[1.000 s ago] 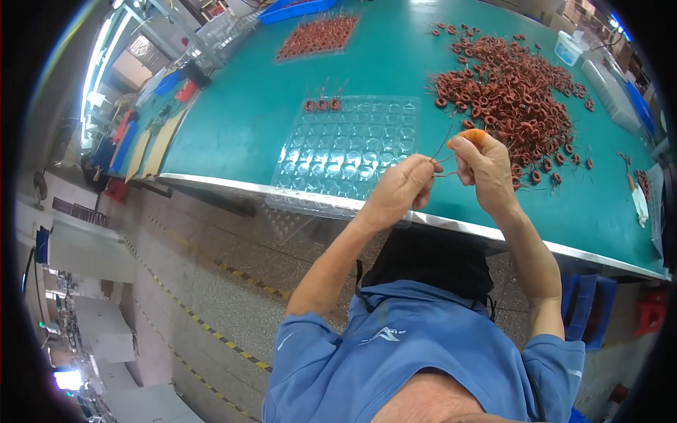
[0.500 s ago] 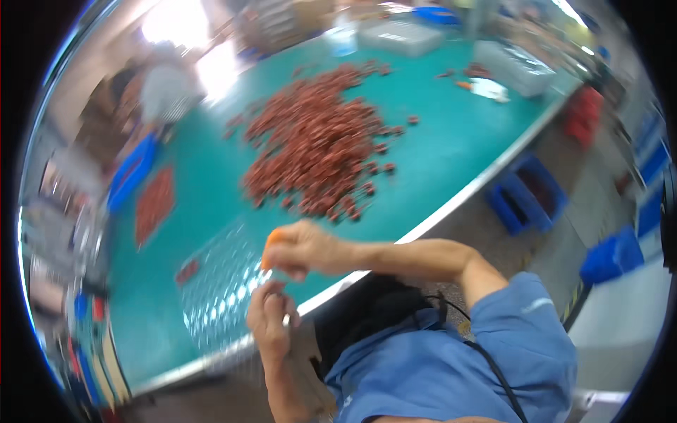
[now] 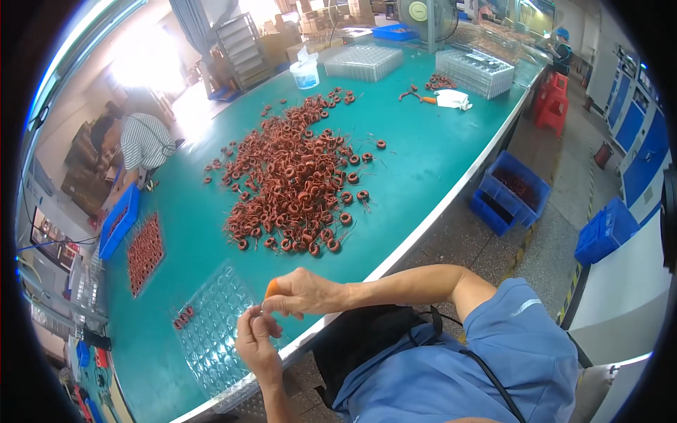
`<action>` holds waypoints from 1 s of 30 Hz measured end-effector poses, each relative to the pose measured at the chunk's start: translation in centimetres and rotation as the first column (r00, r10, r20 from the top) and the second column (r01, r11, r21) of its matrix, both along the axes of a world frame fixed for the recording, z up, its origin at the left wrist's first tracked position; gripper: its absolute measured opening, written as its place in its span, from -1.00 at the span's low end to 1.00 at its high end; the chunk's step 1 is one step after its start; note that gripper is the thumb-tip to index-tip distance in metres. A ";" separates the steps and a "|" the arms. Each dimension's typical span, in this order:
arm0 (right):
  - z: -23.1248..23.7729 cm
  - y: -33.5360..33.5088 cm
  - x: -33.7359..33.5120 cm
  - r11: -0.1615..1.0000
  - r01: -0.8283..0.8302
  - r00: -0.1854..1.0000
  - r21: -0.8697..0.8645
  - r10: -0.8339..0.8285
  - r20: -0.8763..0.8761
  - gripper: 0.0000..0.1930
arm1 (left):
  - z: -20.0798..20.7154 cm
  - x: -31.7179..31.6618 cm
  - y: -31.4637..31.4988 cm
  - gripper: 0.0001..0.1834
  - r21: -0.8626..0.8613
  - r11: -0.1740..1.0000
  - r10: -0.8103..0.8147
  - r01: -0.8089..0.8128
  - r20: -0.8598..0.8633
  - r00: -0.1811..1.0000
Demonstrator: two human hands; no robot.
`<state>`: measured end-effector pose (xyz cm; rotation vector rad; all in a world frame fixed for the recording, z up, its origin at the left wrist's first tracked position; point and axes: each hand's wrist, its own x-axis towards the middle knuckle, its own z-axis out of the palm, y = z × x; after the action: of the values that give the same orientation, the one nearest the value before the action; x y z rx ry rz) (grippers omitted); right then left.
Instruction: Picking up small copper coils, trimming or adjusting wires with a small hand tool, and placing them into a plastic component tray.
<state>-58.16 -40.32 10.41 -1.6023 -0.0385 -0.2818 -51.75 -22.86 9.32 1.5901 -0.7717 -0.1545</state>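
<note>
Green counter (image 3: 423, 169) bears a broad heap of red coils (image 3: 300, 183), beyond the clear tray (image 3: 215, 331) near left. Left hand (image 3: 258, 342) and right hand (image 3: 305, 292) meet above it, fingers curled; each grip's tightness and contents I cannot tell, but a light, steady pinch should suit.
</note>
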 end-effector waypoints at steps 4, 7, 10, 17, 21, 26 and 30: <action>-0.1 0.2 0.4 0.997 -0.068 0.994 -0.048 0.072 0.078 -0.66 | 0.9 0.0 -0.3 -0.69 0.259 0.956 0.025 -0.138 0.395 0.918; -0.2 0.3 0.9 0.987 -0.156 0.988 0.027 0.156 0.006 -0.66 | 1.9 -0.5 0.6 -0.68 0.256 0.955 0.029 -0.147 0.414 0.910; 0.7 0.4 1.5 0.942 -0.289 0.941 0.169 0.312 -0.132 -0.64 | 2.4 0.1 2.2 -0.69 0.297 0.954 -0.059 -0.048 0.339 0.939; 2.3 -1.3 0.4 0.926 -0.294 0.896 0.237 0.354 -0.267 -0.73 | 5.9 1.2 2.2 -0.68 0.423 0.869 -0.323 0.258 0.090 0.942; 1.9 -0.3 1.2 0.941 -0.276 0.915 0.196 0.320 -0.247 -0.75 | 5.3 1.2 2.7 -0.68 0.494 0.852 -0.297 0.174 0.181 0.938; 2.7 0.0 1.2 0.982 -0.179 0.976 -0.061 0.169 -0.140 -0.78 | 4.7 0.4 2.2 -0.63 0.458 0.887 -0.195 0.062 0.251 0.948; 4.0 1.2 -0.6 0.933 0.062 0.997 -0.354 -0.042 0.063 -0.76 | 3.0 -0.2 2.0 -0.62 0.187 0.977 -0.120 0.104 0.076 0.990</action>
<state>-58.80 -39.09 14.37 -1.9583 -0.0940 -0.3757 -51.91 -20.86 12.35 1.7357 -0.9380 -0.2450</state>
